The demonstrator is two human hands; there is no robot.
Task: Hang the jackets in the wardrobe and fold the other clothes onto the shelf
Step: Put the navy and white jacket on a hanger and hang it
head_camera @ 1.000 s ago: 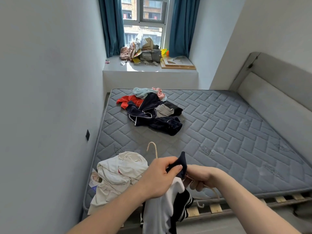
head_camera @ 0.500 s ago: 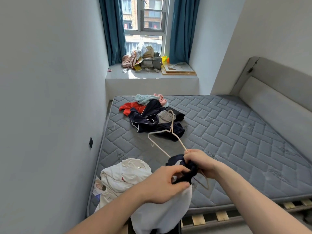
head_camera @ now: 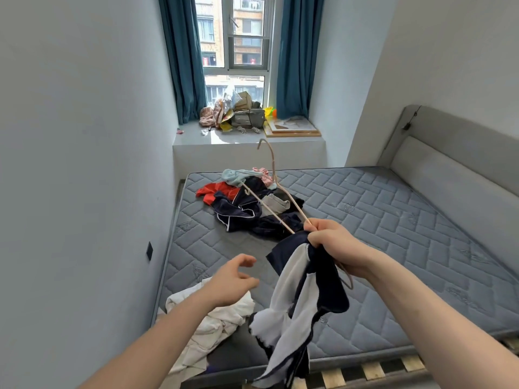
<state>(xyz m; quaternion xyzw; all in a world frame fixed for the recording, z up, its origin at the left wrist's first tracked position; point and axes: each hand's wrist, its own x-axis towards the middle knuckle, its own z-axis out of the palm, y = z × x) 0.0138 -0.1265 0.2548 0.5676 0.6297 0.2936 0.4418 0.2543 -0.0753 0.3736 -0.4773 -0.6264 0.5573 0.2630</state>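
My right hand (head_camera: 332, 242) grips a navy and white jacket (head_camera: 297, 301) together with a thin beige wire hanger (head_camera: 273, 197). The hanger's hook points up toward the window, and the jacket hangs down over the bed's near edge. To the left of the jacket my left hand (head_camera: 234, 280) hovers with loosely spread fingers, holding nothing. A cream garment (head_camera: 213, 318) lies crumpled on the near left corner of the mattress. Further back sits a pile of clothes (head_camera: 250, 203) in navy, red, light blue, pink and grey.
The grey quilted mattress (head_camera: 379, 234) fills the room's middle, with wooden slats (head_camera: 373, 372) showing at its near edge and a padded headboard (head_camera: 455, 169) on the right. A wall runs close along the left. The window ledge (head_camera: 247, 136) holds bags, boxes and a flat board.
My left hand has let go of the jacket and drawn back to the left. My right hand lifted the hanger and jacket higher, and the hook now points up.
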